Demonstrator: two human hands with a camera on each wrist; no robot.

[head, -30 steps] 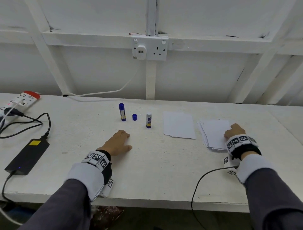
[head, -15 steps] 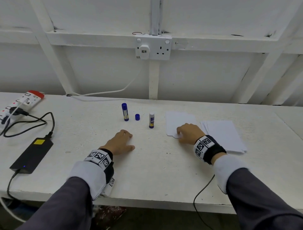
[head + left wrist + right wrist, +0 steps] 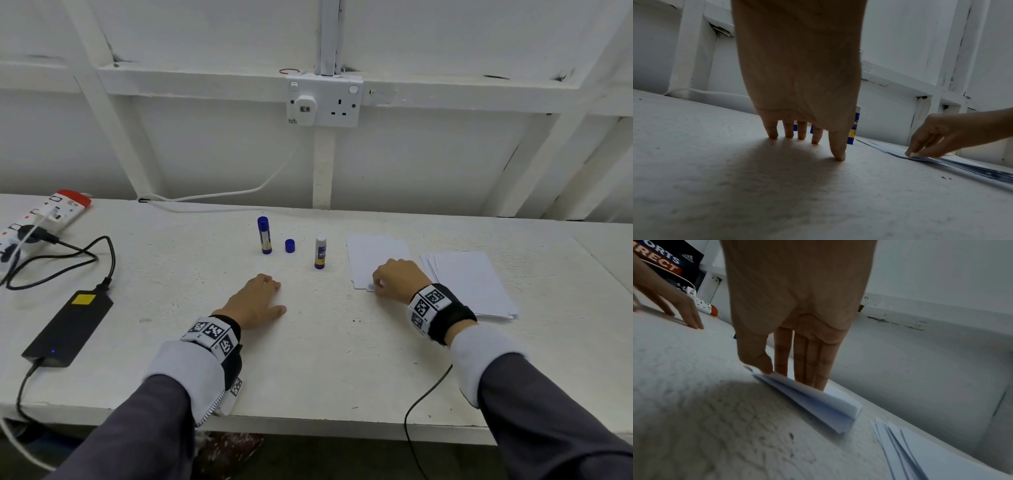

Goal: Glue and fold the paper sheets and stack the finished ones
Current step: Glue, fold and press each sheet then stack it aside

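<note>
Your right hand (image 3: pixel 397 279) pinches the near left corner of the small pile of folded white paper sheets (image 3: pixel 378 255), thumb (image 3: pixel 756 356) against the lifted edge and fingers straight on top. Just to its right lies the fanned stack of flat white sheets (image 3: pixel 476 284). Your left hand (image 3: pixel 255 301) rests relaxed, fingertips (image 3: pixel 772 135) on the white table (image 3: pixel 325 359), grasping nothing. Beyond it stand a capped blue glue stick (image 3: pixel 264 235), a loose blue cap (image 3: pixel 289 246) and an uncapped glue stick (image 3: pixel 320 251).
</note>
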